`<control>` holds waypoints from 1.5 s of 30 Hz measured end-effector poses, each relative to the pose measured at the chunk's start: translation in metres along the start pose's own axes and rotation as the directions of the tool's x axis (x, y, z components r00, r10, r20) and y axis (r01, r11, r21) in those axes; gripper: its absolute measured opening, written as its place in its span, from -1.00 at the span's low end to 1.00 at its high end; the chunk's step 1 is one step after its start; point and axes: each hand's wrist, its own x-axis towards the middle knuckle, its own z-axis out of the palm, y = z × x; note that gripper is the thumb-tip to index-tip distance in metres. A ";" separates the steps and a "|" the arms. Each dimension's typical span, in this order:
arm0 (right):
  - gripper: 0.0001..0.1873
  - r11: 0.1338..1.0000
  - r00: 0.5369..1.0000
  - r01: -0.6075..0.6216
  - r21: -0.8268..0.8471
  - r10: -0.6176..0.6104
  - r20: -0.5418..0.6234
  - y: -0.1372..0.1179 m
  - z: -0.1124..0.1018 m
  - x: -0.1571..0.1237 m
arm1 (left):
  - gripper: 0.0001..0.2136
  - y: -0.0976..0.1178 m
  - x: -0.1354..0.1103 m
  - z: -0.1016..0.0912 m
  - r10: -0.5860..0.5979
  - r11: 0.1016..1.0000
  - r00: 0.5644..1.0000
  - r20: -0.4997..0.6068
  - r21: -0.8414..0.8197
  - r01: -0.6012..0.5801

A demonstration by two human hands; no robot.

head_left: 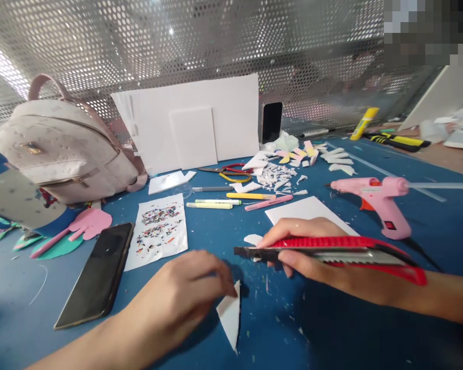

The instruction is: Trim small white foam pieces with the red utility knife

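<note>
Nearest, the left hand [191,288] has bent fingers at the upper end of a pointed white piece [230,321]; whether they pinch it or only touch it, I cannot tell. To its right, the right hand [306,227] grasps a red cutter [327,250], held above the table and apart from this piece. The piece seems already cut to shape. Just behind the right hand lies a white sheet [312,210], apparently with cutting left. Farther beyond both hands, a heap of scraps [275,176] suggests that much trimming is done.
</note>
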 end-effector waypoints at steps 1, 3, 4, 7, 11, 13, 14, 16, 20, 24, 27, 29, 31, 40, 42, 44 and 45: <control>-0.81 0.998 0.999 0.044 -0.041 -0.044 0.008 0.001 0.002 -0.001 | -0.73 0.002 -0.006 0.003 0.054 0.996 0.999 0.000 0.074 -0.054; -0.84 0.984 0.989 0.145 -0.101 -0.141 0.047 0.002 0.006 -0.001 | -0.78 0.005 -0.018 0.013 0.154 0.962 0.988 -0.014 0.231 -0.147; -0.83 0.976 0.981 0.187 -0.111 -0.180 0.072 0.004 0.009 -0.001 | -0.76 0.005 -0.024 0.019 0.197 0.942 0.979 -0.044 0.286 -0.176; -0.81 0.963 0.965 0.240 -0.122 -0.224 0.133 0.007 0.016 -0.003 | -0.69 0.002 -0.036 0.037 0.219 0.915 0.972 -0.087 0.363 -0.174; -0.79 0.934 0.953 0.288 -0.211 -0.258 0.157 0.012 0.021 -0.011 | -0.75 -0.002 -0.036 0.049 0.224 0.920 0.955 -0.196 0.365 -0.141; -0.74 0.910 0.934 0.346 -0.228 -0.311 0.176 0.016 0.020 -0.015 | -0.78 -0.003 -0.034 0.051 0.198 0.938 0.947 -0.252 0.329 -0.108; -0.72 0.903 0.926 0.366 -0.226 -0.328 0.188 0.018 0.020 -0.016 | -0.79 -0.003 -0.033 0.052 0.187 0.944 0.944 -0.270 0.317 -0.096; -0.69 0.903 0.916 0.380 -0.201 -0.339 0.214 0.023 0.017 -0.016 | -0.80 -0.005 -0.032 0.054 0.202 0.941 0.939 -0.279 0.320 -0.107; -0.70 0.920 0.905 0.369 -0.136 -0.322 0.279 0.029 0.013 -0.008 | -0.79 -0.011 -0.035 0.062 0.255 0.922 0.923 -0.287 0.359 -0.143; -0.72 0.932 0.909 0.347 -0.106 -0.306 0.283 0.030 0.013 -0.005 | -0.71 -0.019 -0.039 0.070 0.227 0.928 0.923 -0.311 0.356 -0.108; -0.75 0.949 0.936 0.296 -0.109 -0.265 0.232 0.030 0.013 -0.005 | -0.70 -0.023 -0.039 0.069 0.247 0.924 0.898 -0.365 0.369 -0.104; -0.72 0.940 0.928 0.320 -0.119 -0.286 0.240 0.028 0.012 -0.003 | -0.74 -0.024 -0.036 0.063 0.256 0.921 0.906 -0.336 0.369 -0.123; -0.67 0.919 0.907 0.367 -0.142 -0.320 0.273 0.025 0.010 -0.001 | -0.76 -0.023 -0.032 0.054 0.264 0.919 0.927 -0.266 0.363 -0.157; -0.61 0.885 0.918 0.373 -0.280 -0.309 0.247 0.008 0.007 -0.005 | -0.70 -0.017 -0.018 0.038 0.225 0.953 0.947 -0.229 0.256 -0.164; -0.67 0.893 0.927 0.349 -0.286 -0.283 0.246 0.006 0.007 -0.002 | -0.70 -0.016 -0.016 0.039 0.236 0.950 0.944 -0.229 0.257 -0.175; -0.73 0.912 0.924 0.327 -0.248 -0.254 0.285 0.005 0.005 0.003 | -0.73 -0.015 -0.015 0.038 0.254 0.944 0.941 -0.224 0.268 -0.191; -0.76 0.922 0.915 0.326 -0.208 -0.252 0.315 0.006 0.003 0.006 | -0.74 -0.015 -0.014 0.038 0.261 0.941 0.940 -0.222 0.275 -0.196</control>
